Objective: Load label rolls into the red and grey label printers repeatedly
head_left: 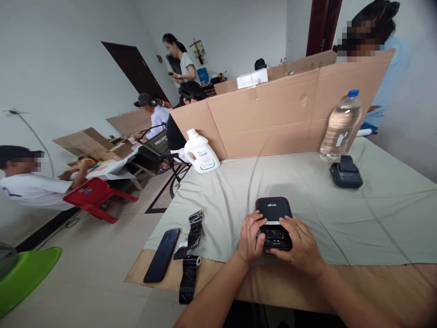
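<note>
A black portable printer [273,209] with a red edge lies on the cloth near the table's front edge. A thin white strip crosses its middle, with a dark glossy panel below. My left hand [251,237] grips its left side, fingers bent over the top and thumb by the panel. On the opposite side my right hand [302,241] holds it, fingertips at the white strip and thumb along the front edge. Left of my hands lie two partly unwound black film rolls, an upper roll [195,228] and a lower roll [188,278]. Beside them is a dark smartphone [162,255].
A pale green cloth [235,191] covers most of the wooden table [375,278]. At the back, a white jug [201,155] and a clear bottle [341,123] stand before a cardboard partition [266,118]. A second dark device [346,173] sits at right. Several people are around.
</note>
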A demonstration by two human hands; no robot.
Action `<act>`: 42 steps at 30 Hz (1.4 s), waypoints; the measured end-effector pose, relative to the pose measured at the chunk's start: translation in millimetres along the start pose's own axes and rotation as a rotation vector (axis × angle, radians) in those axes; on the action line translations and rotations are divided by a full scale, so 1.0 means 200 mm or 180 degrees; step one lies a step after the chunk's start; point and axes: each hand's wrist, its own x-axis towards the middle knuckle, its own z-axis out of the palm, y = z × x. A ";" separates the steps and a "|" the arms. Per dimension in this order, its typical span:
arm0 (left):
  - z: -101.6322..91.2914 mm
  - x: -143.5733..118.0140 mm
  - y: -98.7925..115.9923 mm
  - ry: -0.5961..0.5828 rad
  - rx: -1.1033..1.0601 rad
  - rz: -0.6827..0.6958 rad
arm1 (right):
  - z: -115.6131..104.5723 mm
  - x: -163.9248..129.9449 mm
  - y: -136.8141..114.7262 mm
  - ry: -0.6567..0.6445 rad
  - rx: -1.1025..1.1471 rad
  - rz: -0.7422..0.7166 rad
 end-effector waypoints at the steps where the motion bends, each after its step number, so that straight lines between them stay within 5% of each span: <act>1: 0.01 0.00 0.00 0.0068 0.0042 0.0011 | 0.00 0.00 0.00 0.0015 -0.0033 0.0008; 9: 0.02 0.01 0.01 0.0150 0.0290 0.0017 | -0.02 0.00 0.00 -0.0057 -0.0094 0.0051; 15: 0.06 -0.04 0.01 0.0373 -0.0278 -0.0232 | -0.06 0.03 0.02 -0.0173 0.0425 0.0245; 18: 0.11 -0.10 0.01 0.0564 -0.0601 -0.0785 | -0.06 0.09 0.10 -0.0091 0.1035 0.0822; 21: 0.15 -0.14 0.02 0.0811 -0.1102 -0.1678 | 0.02 0.12 0.20 0.0229 0.1421 0.1870; 25: 0.13 -0.15 0.07 0.0361 -0.1951 -0.2055 | 0.17 0.04 0.25 0.0149 0.1706 0.2725; 33: 0.04 -0.17 0.14 -0.0165 -0.2273 -0.1949 | 0.21 -0.13 0.19 0.0312 0.2072 0.2293; 38: 0.03 -0.11 0.02 0.0768 -0.2963 -0.2488 | 0.22 -0.13 0.18 -0.0216 0.1999 0.2071; 42: -0.08 0.08 -0.26 0.1802 -0.3641 -0.3385 | 0.23 -0.13 0.16 -0.0715 0.1785 0.1975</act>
